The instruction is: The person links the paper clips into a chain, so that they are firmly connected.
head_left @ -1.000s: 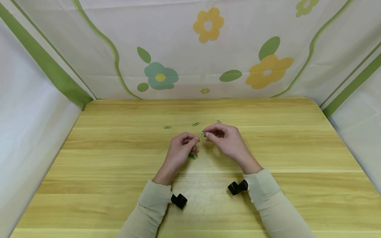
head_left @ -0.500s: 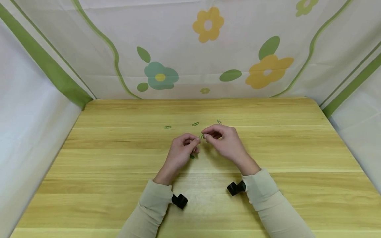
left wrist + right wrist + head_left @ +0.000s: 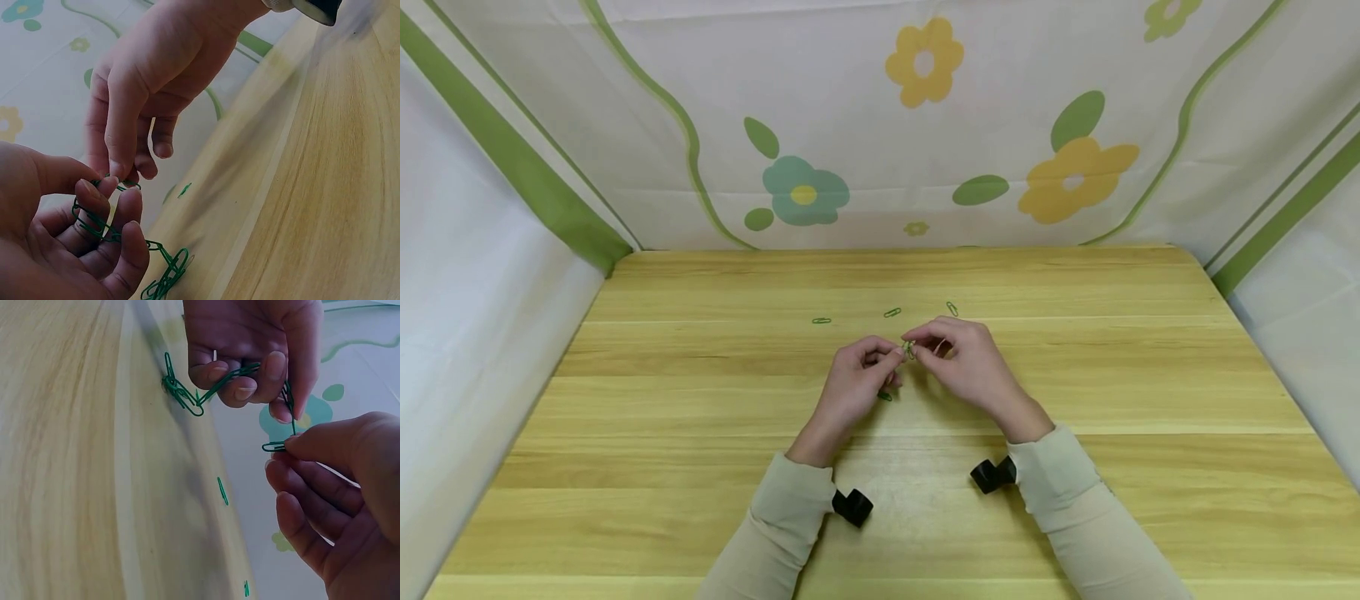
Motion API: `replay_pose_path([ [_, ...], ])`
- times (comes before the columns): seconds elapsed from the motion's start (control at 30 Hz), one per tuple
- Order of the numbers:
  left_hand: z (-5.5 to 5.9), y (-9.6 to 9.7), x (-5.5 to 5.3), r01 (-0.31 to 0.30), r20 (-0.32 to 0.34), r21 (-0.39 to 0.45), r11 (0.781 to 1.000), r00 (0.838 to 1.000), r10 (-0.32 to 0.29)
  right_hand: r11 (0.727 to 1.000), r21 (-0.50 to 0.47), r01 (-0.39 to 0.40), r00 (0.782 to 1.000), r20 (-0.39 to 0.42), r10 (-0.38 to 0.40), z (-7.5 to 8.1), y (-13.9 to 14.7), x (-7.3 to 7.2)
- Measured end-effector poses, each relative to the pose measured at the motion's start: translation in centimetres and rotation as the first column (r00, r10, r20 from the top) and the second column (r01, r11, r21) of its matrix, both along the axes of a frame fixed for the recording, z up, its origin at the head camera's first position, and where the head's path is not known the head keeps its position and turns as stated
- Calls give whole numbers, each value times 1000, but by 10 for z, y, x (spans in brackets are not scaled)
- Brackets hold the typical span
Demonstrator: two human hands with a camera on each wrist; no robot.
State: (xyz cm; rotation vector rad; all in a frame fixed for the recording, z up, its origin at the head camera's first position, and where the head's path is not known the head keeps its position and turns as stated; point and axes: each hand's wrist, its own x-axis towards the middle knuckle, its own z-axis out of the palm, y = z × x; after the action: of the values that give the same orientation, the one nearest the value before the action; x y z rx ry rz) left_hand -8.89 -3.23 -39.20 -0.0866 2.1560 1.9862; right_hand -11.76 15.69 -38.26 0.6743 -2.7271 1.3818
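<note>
Near the table's middle, my left hand (image 3: 853, 375) pinches one end of a chain of green paper clips (image 3: 230, 376). That chain runs across its curled fingers, and its far end hangs in a bunch (image 3: 167, 275) by the tabletop. Facing it, my right hand (image 3: 976, 367) pinches a single green paper clip (image 3: 272, 447) between thumb and forefinger. This clip touches the chain's end clip (image 3: 288, 403) at the fingertips. Whether the two are hooked together I cannot tell, as fingertips cover part of them.
Three loose green paper clips lie beyond the hands: one at left (image 3: 822, 321), one in the middle (image 3: 892, 312), one at right (image 3: 952, 308). The wooden table (image 3: 662, 467) ends at a flowered white curtain (image 3: 865, 100).
My right hand has moved slightly left and nearer, bringing its paper clip against the chain's end and uncovering the right loose clip. My left hand has barely moved.
</note>
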Motion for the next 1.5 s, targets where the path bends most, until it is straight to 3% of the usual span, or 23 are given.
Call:
replay_pose_path([
  [0.47,-2,-1,0,-18,-8,2,1000,1000,18,998,66,4,999,42,-7,4,10,-3],
  [0.77,-1,-9,0,-37,-13,-41,998,999,37,999,34,43,978,202,-49,18,27,-6],
  [0.97,0,-17,-2,-86,-3,-45,995,996,86,996,36,81,971,221,-87,26,35,-7],
  [1.03,2,-16,-2,-68,-24,-75,995,998,66,997,48,66,975,208,-75,26,35,-7],
  [1.17,5,-11,-2,34,-89,-146,989,995,-48,998,69,0,984,180,-12,25,28,-5],
  [1.33,6,-10,0,119,-86,-179,977,987,-136,997,52,-57,986,157,48,24,17,-2],
  [1.43,5,-11,-1,131,-89,-183,974,985,-149,999,44,-18,989,149,11,20,17,-5],
  [1.5,4,-11,-1,128,-89,-168,977,986,-144,996,53,68,985,155,-75,16,21,-11],
])
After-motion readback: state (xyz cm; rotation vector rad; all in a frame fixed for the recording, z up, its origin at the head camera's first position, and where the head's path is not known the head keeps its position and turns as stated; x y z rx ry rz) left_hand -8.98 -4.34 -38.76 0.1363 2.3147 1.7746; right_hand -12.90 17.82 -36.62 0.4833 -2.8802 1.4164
